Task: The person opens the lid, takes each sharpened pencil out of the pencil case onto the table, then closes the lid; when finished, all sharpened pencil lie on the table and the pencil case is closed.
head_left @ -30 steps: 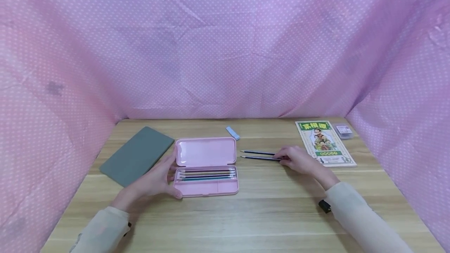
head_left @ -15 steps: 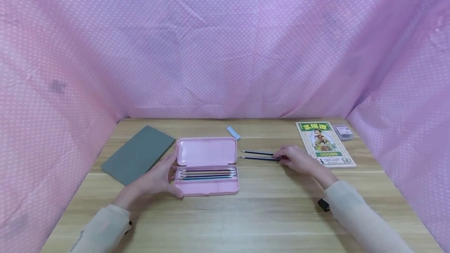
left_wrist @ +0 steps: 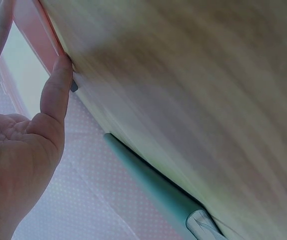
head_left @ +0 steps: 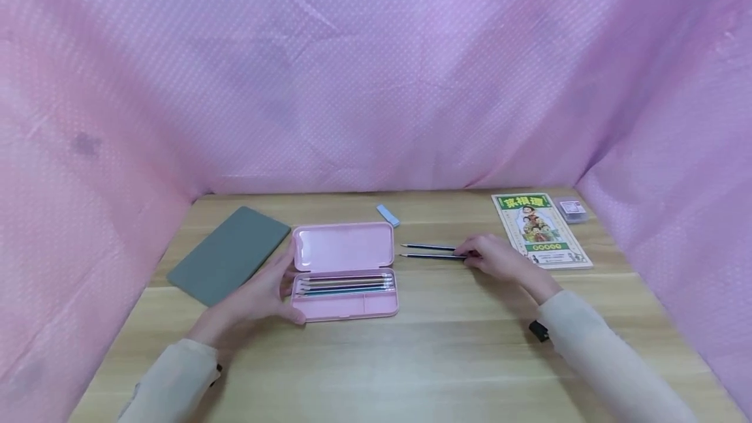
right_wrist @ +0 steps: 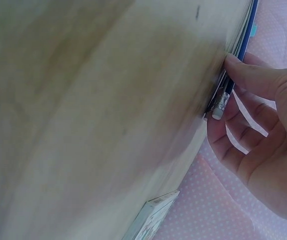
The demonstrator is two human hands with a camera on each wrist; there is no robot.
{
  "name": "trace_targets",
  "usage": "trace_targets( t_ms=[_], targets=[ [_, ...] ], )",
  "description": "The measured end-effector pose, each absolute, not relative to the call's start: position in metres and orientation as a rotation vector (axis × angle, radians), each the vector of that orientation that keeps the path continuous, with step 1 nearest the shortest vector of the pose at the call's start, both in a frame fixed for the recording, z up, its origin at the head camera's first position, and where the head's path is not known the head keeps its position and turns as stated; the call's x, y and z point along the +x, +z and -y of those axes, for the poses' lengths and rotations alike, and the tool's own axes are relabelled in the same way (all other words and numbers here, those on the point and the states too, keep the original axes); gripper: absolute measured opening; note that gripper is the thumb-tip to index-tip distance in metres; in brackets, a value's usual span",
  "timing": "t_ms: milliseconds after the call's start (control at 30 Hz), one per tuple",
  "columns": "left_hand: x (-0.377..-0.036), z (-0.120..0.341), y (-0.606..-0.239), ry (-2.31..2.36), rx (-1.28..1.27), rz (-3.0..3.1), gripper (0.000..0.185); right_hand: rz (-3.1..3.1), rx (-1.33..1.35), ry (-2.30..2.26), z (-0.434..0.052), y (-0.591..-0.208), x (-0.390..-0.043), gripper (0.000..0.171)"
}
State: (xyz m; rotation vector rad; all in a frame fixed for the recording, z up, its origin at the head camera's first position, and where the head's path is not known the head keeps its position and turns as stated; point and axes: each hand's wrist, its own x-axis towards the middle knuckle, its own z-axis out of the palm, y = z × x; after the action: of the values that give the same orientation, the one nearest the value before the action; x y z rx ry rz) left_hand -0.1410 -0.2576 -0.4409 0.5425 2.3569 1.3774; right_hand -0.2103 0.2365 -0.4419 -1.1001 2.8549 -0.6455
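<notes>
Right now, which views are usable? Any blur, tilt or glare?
Head view: evenly lit, soft shadows, no glare; pencil case and both pencils readable, slight wide-angle bowing at the edges. Left wrist view: rotated, tabletop smeared, only the left hand fairly sharp. Right wrist view: also tilted and soft, table blurred; the pencil's eraser end by the right hand's fingers is clear.

Head view above desk (head_left: 446, 344), wrist views close
</notes>
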Motion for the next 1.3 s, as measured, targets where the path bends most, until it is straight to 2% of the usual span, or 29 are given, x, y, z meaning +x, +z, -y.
trace_targets(
  t_ms=[667, 933, 1133, 1300],
  targets=[
    [-0.141, 0.257, -0.44, 1.418, 0.552, -2.315, 0.153, -2.851, -1.078, -0.642, -0.236, -0.444, -0.214, 0.028],
    [-0.143, 0.257, -0.441, 1.406, 0.559, -2.328, 0.152, -2.849, -1.021, -0.749, -0.23, -0.434, -0.214, 0.043],
    [-0.143, 0.253, -0.439, 1.384, 0.573, -2.345, 0.151, -2.855, -1.072, -0.851, -0.204, -0.409, -0.202, 0.049],
    [-0.142, 0.256, -0.438, 1.37, 0.549, -2.372, 0.152, -2.737, -1.281, -0.943, -0.162, -0.393, -0.187, 0.045]
  ],
)
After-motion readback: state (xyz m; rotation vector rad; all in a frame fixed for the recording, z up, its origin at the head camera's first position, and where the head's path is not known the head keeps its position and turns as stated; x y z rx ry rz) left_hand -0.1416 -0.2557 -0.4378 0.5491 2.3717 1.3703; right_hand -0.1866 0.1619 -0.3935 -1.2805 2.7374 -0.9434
